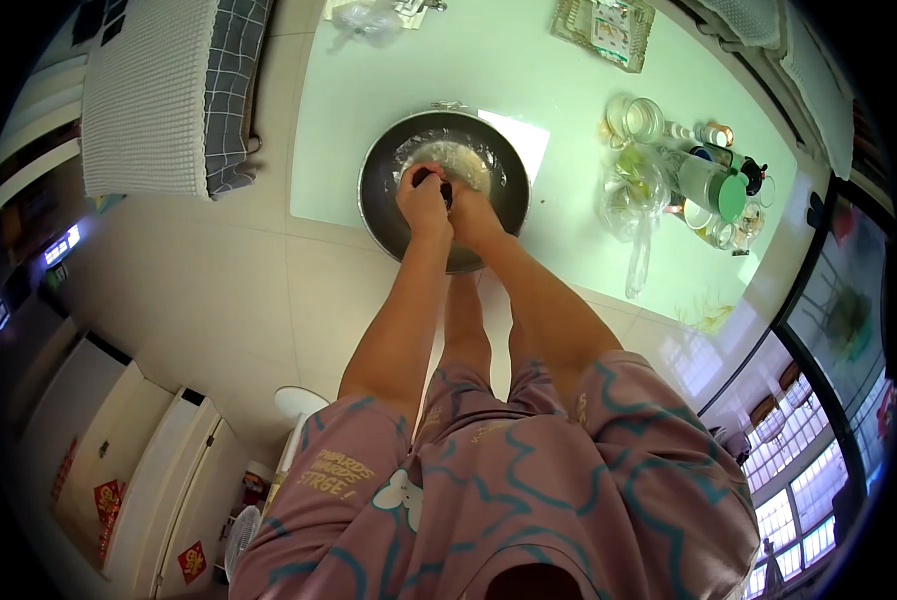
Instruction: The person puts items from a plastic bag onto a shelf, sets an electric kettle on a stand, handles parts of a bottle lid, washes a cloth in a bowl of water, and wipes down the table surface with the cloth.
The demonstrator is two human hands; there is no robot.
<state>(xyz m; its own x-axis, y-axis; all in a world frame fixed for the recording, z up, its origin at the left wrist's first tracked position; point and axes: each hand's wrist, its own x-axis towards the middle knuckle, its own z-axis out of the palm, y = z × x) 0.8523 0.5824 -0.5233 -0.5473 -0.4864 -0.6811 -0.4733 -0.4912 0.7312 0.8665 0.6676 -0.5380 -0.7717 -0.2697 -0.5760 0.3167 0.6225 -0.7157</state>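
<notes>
A large dark wok [381, 215] rests at the near edge of the glass-topped table. Pale, wet-looking material [464, 160] lies inside it, with white smears around. My left hand [424, 205] is over the wok, its fingers curled round a small black object [447, 192] whose kind I cannot make out. Close against it, my right hand [472, 215] reaches in from the other side with fingers bent. The right fingertips are largely hidden by the black object and the left hand.
On the table's right stand a glass jar [641, 120], a green-lidded jar [727, 197] and a clear plastic bag [634, 195] with greens. A basket [609, 32] and another plastic bag [369, 22] lie at the far side. A cloth-covered seat [154, 105] is left.
</notes>
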